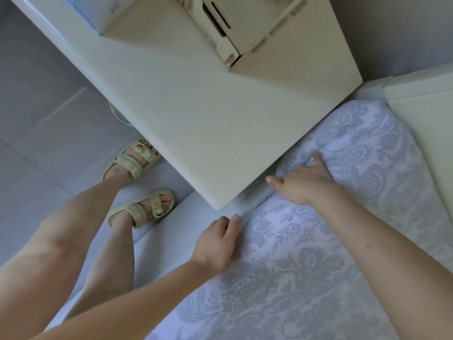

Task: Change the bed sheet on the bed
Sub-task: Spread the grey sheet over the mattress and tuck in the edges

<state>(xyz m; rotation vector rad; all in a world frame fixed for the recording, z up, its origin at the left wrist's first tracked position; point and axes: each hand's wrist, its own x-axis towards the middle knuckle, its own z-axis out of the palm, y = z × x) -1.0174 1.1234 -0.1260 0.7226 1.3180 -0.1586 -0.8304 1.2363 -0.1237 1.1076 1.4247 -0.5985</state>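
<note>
A white bed sheet point(306, 241) with a grey floral pattern covers the mattress on the right. My right hand point(304, 182) lies on the sheet near the mattress corner, its fingers bunching a fold of fabric and the thumb sticking out to the left. My left hand point(218, 244) rests lower down at the sheet's edge, fingers curled down over the side where the mattress meets the pale bed frame point(171, 241). Whether it pinches the fabric is hidden.
A cream nightstand point(196, 119) stands tight against the bed's corner, with a wooden box point(235, 25) on it. The white headboard point(421, 99) is at the right. My legs and feet in pale sandals point(137, 185) stand on the grey tiled floor point(36, 119).
</note>
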